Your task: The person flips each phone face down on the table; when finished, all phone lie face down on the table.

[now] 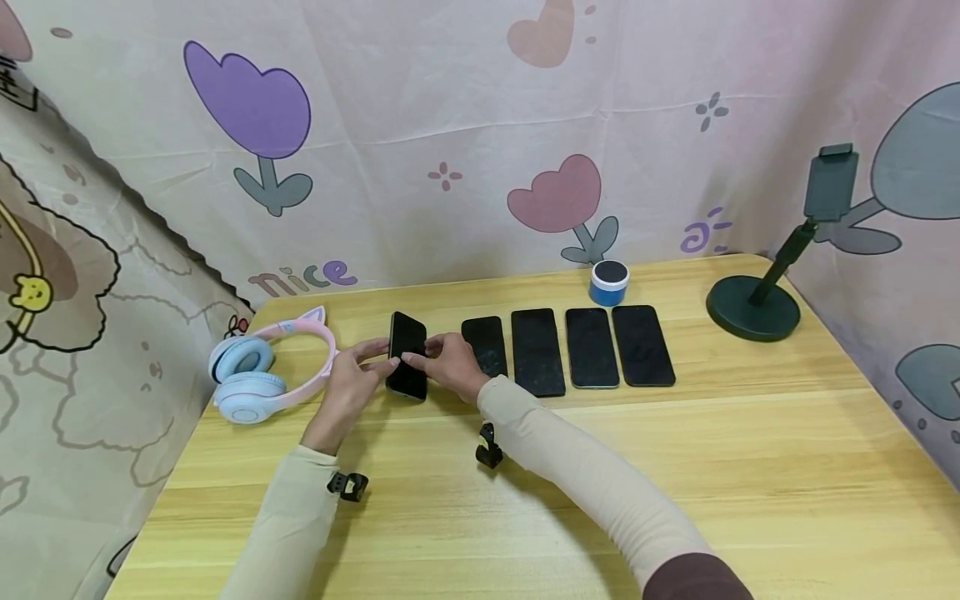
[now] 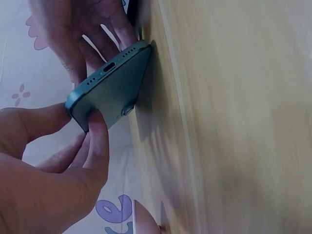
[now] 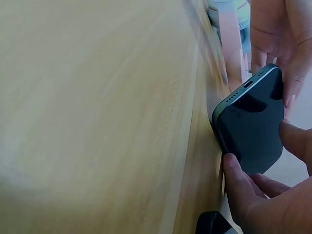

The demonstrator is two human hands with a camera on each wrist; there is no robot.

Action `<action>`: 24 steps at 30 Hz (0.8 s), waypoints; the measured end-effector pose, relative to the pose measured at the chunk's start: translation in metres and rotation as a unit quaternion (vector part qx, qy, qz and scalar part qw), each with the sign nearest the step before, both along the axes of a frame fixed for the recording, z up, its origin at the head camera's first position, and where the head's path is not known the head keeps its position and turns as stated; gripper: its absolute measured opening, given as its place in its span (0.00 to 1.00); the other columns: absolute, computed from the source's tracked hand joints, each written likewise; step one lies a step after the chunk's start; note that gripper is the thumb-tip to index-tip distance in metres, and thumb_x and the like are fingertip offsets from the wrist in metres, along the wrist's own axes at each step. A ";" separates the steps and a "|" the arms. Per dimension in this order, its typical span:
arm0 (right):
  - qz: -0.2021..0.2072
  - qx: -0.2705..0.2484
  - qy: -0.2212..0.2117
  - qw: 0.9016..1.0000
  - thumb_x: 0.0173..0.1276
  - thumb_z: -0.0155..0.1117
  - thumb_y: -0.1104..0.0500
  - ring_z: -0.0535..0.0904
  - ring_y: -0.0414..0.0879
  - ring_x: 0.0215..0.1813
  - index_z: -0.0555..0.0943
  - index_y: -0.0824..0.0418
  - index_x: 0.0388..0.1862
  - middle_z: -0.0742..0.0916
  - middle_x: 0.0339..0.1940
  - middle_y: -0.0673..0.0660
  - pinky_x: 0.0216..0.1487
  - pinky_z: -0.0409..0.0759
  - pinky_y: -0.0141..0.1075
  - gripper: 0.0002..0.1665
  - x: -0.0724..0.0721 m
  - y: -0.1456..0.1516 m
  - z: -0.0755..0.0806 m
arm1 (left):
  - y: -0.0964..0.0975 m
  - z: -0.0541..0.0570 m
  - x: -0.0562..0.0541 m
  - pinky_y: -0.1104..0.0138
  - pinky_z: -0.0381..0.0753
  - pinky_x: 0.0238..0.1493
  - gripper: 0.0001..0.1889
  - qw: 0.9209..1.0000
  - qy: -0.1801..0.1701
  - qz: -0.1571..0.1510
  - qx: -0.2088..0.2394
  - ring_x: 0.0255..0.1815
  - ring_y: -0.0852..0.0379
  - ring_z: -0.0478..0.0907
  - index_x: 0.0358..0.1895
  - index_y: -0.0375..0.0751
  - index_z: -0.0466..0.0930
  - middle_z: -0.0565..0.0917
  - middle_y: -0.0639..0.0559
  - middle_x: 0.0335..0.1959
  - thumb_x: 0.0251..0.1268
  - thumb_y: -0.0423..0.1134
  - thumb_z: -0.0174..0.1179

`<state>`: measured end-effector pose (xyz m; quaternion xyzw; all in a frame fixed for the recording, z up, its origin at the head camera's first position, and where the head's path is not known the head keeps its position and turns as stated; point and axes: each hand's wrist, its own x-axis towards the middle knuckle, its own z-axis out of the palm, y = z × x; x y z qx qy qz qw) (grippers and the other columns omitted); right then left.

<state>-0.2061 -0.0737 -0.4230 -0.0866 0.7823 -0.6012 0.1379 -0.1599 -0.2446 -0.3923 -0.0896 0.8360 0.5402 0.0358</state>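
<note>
A smartphone [image 1: 408,330] stands tilted over the left part of the table, with its black screen and green edge showing in the right wrist view. Along its raised left side, my left hand [image 1: 351,382] pinches it between thumb and fingers. My right hand [image 1: 455,363] holds the opposite, lower side, thumb and fingertips at the edge close to the tabletop. The left wrist view shows the phone's green back [image 2: 114,90], its charging port and part of a camera bump.
Several dark phones [image 1: 537,354] lie in a row right of my hands. Pink and blue cat-ear headphones [image 1: 251,398] lie at the left. Behind the row sits a blue jar [image 1: 607,287] with a white lid. A dark green phone stand [image 1: 753,310] occupies the back right.
</note>
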 end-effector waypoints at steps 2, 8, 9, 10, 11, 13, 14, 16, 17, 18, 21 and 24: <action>-0.001 -0.005 -0.005 1.000 0.69 0.72 0.49 0.81 0.53 0.60 0.77 0.71 0.65 0.84 0.58 0.64 0.58 0.81 0.43 0.34 0.000 0.000 0.000 | 0.000 -0.001 0.000 0.66 0.78 0.59 0.27 1.000 -0.003 -0.001 0.018 0.66 0.44 0.76 0.73 0.37 0.70 0.73 0.40 0.71 0.74 0.36 0.62; 0.003 -0.052 -0.038 0.998 0.70 0.70 0.49 0.84 0.51 0.54 0.76 0.71 0.66 0.84 0.58 0.64 0.51 0.85 0.39 0.35 -0.001 0.001 0.000 | 0.000 -0.001 0.002 0.57 0.71 0.67 0.29 0.999 -0.008 -0.010 0.052 0.68 0.46 0.71 0.74 0.37 0.67 0.71 0.41 0.72 0.74 0.38 0.62; 0.004 -0.063 -0.046 0.997 0.71 0.70 0.49 0.85 0.51 0.53 0.76 0.72 0.66 0.84 0.58 0.64 0.50 0.85 0.39 0.35 -0.001 0.001 -0.001 | -0.001 -0.001 0.003 0.57 0.71 0.67 0.29 0.998 -0.009 -0.012 0.056 0.69 0.46 0.70 0.75 0.37 0.66 0.71 0.41 0.72 0.74 0.38 0.61; 0.004 -0.075 -0.055 0.996 0.71 0.70 0.49 0.85 0.51 0.52 0.75 0.72 0.66 0.84 0.57 0.64 0.49 0.85 0.38 0.35 -0.001 0.001 -0.001 | -0.001 -0.001 0.003 0.57 0.71 0.67 0.30 0.998 -0.010 -0.015 0.061 0.69 0.47 0.70 0.75 0.38 0.66 0.70 0.41 0.72 0.74 0.38 0.61; 0.004 -0.084 -0.062 0.995 0.71 0.70 0.49 0.85 0.50 0.52 0.75 0.72 0.67 0.83 0.57 0.63 0.49 0.85 0.39 0.35 -0.001 0.001 0.000 | -0.001 -0.001 0.004 0.59 0.72 0.66 0.30 0.998 -0.011 -0.017 0.065 0.69 0.47 0.70 0.76 0.38 0.65 0.70 0.41 0.73 0.74 0.39 0.61; 0.004 -0.098 -0.074 0.992 0.70 0.70 0.49 0.85 0.50 0.51 0.75 0.72 0.67 0.83 0.56 0.63 0.50 0.85 0.40 0.36 -0.001 0.002 0.000 | -0.001 -0.002 0.004 0.63 0.74 0.64 0.31 0.997 -0.013 -0.022 0.077 0.68 0.46 0.71 0.76 0.38 0.63 0.69 0.41 0.73 0.75 0.38 0.60; 0.005 -0.103 -0.078 0.992 0.70 0.70 0.49 0.85 0.50 0.51 0.75 0.72 0.67 0.83 0.56 0.63 0.50 0.85 0.40 0.36 -0.001 0.002 0.000 | -0.002 -0.003 0.004 0.65 0.76 0.62 0.31 0.996 -0.014 -0.023 0.083 0.68 0.46 0.71 0.77 0.37 0.63 0.69 0.40 0.73 0.75 0.38 0.60; 0.007 -0.115 -0.085 0.990 0.71 0.70 0.49 0.85 0.52 0.51 0.75 0.73 0.67 0.83 0.56 0.63 0.52 0.85 0.42 0.36 -0.001 0.002 0.001 | -0.002 -0.004 0.004 0.68 0.77 0.59 0.31 0.995 -0.015 -0.025 0.093 0.67 0.46 0.72 0.77 0.37 0.63 0.68 0.40 0.73 0.74 0.38 0.61; 0.008 -0.122 -0.089 0.989 0.71 0.70 0.50 0.85 0.53 0.52 0.75 0.73 0.66 0.83 0.56 0.63 0.52 0.85 0.43 0.36 -0.001 0.002 0.002 | -0.003 -0.005 0.004 0.69 0.78 0.58 0.32 0.995 -0.015 -0.027 0.098 0.67 0.46 0.72 0.77 0.37 0.62 0.68 0.40 0.73 0.74 0.38 0.61; 0.010 -0.128 -0.092 0.987 0.71 0.70 0.50 0.85 0.54 0.53 0.75 0.73 0.67 0.83 0.56 0.64 0.53 0.84 0.44 0.36 -0.001 0.003 0.002 | -0.003 -0.005 0.004 0.69 0.78 0.58 0.32 0.994 -0.015 -0.029 0.104 0.66 0.46 0.72 0.77 0.37 0.62 0.68 0.40 0.73 0.74 0.38 0.61; 0.017 -0.146 -0.097 0.984 0.71 0.69 0.51 0.84 0.57 0.56 0.73 0.75 0.67 0.82 0.58 0.66 0.56 0.83 0.47 0.36 0.000 0.004 0.004 | -0.003 -0.007 0.004 0.68 0.79 0.58 0.33 0.992 -0.013 -0.038 0.116 0.65 0.48 0.74 0.76 0.36 0.63 0.67 0.40 0.73 0.73 0.38 0.63; 0.028 -0.152 -0.096 0.983 0.72 0.68 0.50 0.84 0.56 0.57 0.75 0.74 0.65 0.82 0.58 0.66 0.58 0.82 0.48 0.34 0.000 0.005 0.005 | -0.002 -0.009 0.003 0.66 0.78 0.59 0.33 0.991 -0.008 -0.052 0.125 0.64 0.49 0.75 0.76 0.36 0.63 0.67 0.40 0.74 0.73 0.39 0.63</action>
